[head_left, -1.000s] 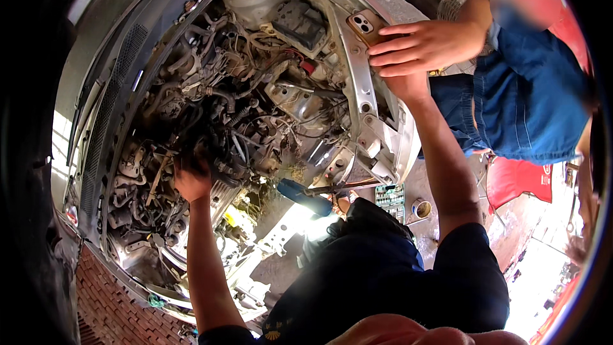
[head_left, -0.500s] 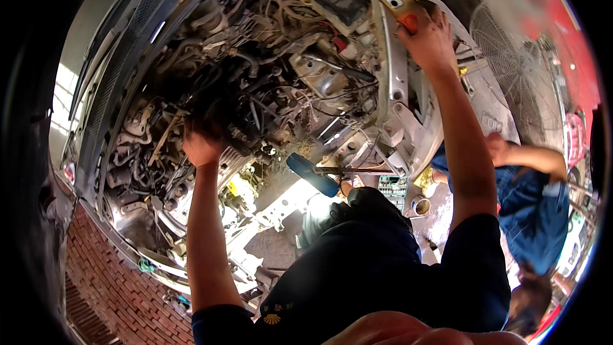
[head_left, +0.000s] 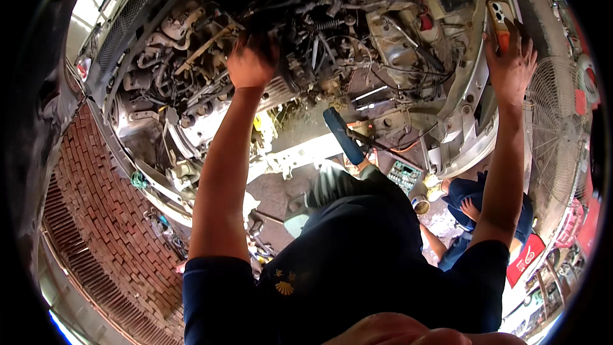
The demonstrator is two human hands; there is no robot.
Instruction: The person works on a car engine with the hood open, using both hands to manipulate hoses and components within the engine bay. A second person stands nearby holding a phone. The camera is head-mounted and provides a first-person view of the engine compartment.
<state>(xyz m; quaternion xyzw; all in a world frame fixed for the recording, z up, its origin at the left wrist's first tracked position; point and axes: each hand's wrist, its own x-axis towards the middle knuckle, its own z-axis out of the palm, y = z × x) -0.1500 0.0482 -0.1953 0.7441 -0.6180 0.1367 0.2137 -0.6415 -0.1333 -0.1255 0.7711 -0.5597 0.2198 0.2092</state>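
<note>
My left hand reaches into the engine bay of a car, over dark hoses and engine parts. Its fingers are blackened and fade into shadow, so what they touch is hidden. Far to the right, my right hand rests with fingers spread at the lower end of a phone. The phone lies on the car's right-hand edge, its lenses facing up and an orange patch showing beside my fingers. A wooden stick lies among the parts left of my left hand.
A long blue block-shaped thing stands at the bay's near edge. Beyond it are a socket set and a can on the floor. A co-worker crouches beyond my right arm, near a large wire fan guard. Brick paving lies left.
The view has shifted, so the engine bay sits higher and farther right in the picture. My right hand stays by the phone. The co-worker has moved in closer behind my right arm.
</note>
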